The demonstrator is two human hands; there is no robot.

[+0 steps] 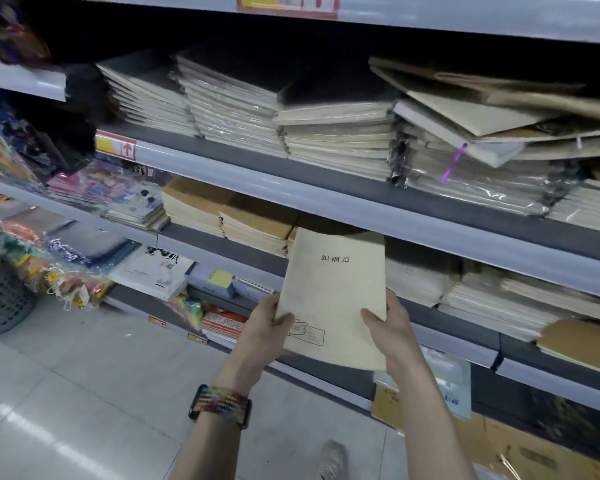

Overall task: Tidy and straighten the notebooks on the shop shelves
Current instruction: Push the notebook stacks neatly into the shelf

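Note:
I hold a cream notebook [329, 292] with printed characters in front of the middle shelf [413, 223]. My left hand [265, 329] grips its lower left edge, thumb on the cover. My right hand [390, 327] grips its lower right edge, thumb on the cover too. The notebook's top edge reaches into the shelf gap beside stacks of brown-covered notebooks [229, 213]. On the shelf above, wrapped white stacks [243, 105] lie in rows, and a messy tilted pile of kraft notebooks [492, 109] sits at the right.
More notebook stacks [499, 299] fill the lower right shelf. Colourful books [118, 195] and packaged goods [49, 258] lie to the left. A grey basket [0, 306] stands on the tiled floor at left. Cardboard boxes [520, 452] sit at floor level right.

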